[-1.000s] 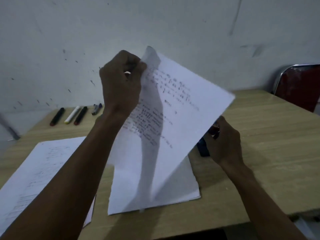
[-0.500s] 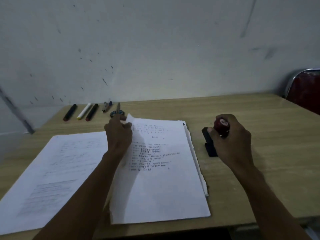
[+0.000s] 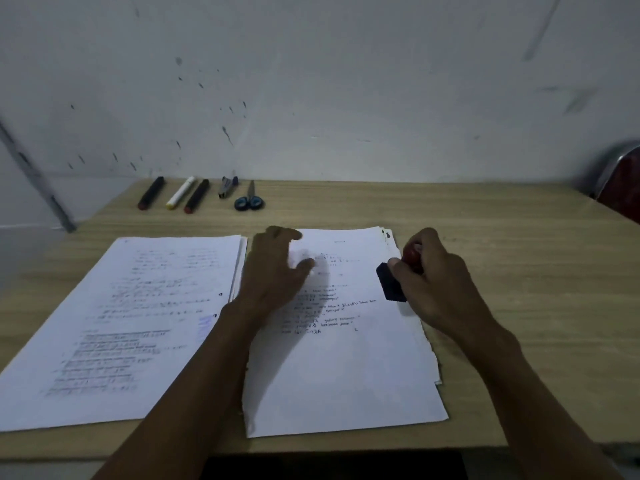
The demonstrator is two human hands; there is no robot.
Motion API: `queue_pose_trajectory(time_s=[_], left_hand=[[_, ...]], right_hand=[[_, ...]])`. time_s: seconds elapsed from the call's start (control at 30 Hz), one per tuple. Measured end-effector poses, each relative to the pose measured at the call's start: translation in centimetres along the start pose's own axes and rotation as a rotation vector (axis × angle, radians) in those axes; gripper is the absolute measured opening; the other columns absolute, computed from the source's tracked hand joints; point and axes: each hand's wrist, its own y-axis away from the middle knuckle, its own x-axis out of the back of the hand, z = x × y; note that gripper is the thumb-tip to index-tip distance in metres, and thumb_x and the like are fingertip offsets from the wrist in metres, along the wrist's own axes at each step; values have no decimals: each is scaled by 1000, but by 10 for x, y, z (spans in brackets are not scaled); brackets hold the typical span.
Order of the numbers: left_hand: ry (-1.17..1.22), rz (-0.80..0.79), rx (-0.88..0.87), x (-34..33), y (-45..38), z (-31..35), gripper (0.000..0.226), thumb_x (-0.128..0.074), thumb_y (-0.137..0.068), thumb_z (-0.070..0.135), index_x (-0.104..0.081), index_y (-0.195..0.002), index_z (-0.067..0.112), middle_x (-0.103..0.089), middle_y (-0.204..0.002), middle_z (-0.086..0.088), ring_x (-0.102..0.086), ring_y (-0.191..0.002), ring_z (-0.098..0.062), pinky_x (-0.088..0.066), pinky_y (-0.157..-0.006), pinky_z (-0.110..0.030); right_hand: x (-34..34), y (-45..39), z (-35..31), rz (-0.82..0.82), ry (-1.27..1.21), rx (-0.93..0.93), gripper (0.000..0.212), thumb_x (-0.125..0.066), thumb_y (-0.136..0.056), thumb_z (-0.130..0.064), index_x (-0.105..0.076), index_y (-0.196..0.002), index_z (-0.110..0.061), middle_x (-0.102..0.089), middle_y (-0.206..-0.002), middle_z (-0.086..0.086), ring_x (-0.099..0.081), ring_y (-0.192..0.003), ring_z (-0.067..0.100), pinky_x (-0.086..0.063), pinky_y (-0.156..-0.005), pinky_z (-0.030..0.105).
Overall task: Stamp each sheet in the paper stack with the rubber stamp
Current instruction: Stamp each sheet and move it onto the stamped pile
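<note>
A pale wood-grain tabletop (image 3: 502,237) carries two lots of thin white paper. The stack (image 3: 346,368) lies in the middle, its right edges ragged and fanned, the top sheet bearing faint handwritten lines. Just beside it on the left lies a second pile (image 3: 114,323), flat, printed, with a bluish mark near its right edge. The left hand (image 3: 273,271) lies palm down on the upper left part of the stack, fingers spread and loose, blurred at the tips, gripping nothing; its forearm runs up from the lower left. The right hand (image 3: 436,282) is curled around the stamp (image 3: 398,278), fingers wrapped on the round red knob, the dark rectangular base tilted and showing below the thumb over the stack's upper right edge; whether the base touches the paper cannot be told. Along the far edge, by the scuffed white wall (image 3: 311,81), lie three cylindrical markers (image 3: 176,194), a small stapler (image 3: 227,187) and scissors (image 3: 250,199) with dark looped handles. A red chair (image 3: 623,188) with a metal frame stands at far right.
</note>
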Motion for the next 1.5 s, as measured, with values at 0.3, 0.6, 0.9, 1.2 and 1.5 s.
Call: queue_pose_trajectory(time_s=[0.3,0.6,0.9,1.2,1.5], left_hand=[[-173,-347,-239,-31,10,-2,60,-40,-80,63,-58,-125,28,-53,-136,-1,-46,-123,-26,-38,-102,-40],[-136,-310,-261,-27,18,-2,75,-23,-77,67,-58,-127,24,-54,-135,-4,-44,-127,-25,-34,-107,-42],[-145,-317,-251,-26,21,-1,78,-18,-76,68,-54,-131,26,-48,-141,-2,-37,-133,-24,-26,-107,-36],[-144,-321,-256,-28,19,-4,74,-24,-78,67,-54,-131,25,-48,-140,-1,-37,-133,-23,-26,-107,-35],[-121,-319,-240,-32,17,-7,61,-35,-83,59,-53,-133,27,-43,-147,0,-32,-139,-24,-23,-112,-37]], right_hand=[[-28,2,-8,-18,231,84,9,-52,-90,-21,-44,-89,-21,-57,-66,-3,-54,-63,22,-42,-58,35],[-48,3,2,-10,396,54,10,-48,-89,-24,-39,-86,-21,-58,-69,0,-56,-67,27,-40,-56,33],[-66,1,1,172,511,-18,29,-24,-101,-43,-34,-84,-21,-61,-76,9,-57,-71,34,-32,-56,33],[-72,-2,5,291,648,15,27,-29,-100,-36,-42,-83,-19,-48,-66,11,-40,-56,29,-18,-51,27],[-72,-2,3,275,662,-15,30,-29,-100,-36,-50,-92,-16,-42,-67,9,-44,-59,30,-20,-53,28]])
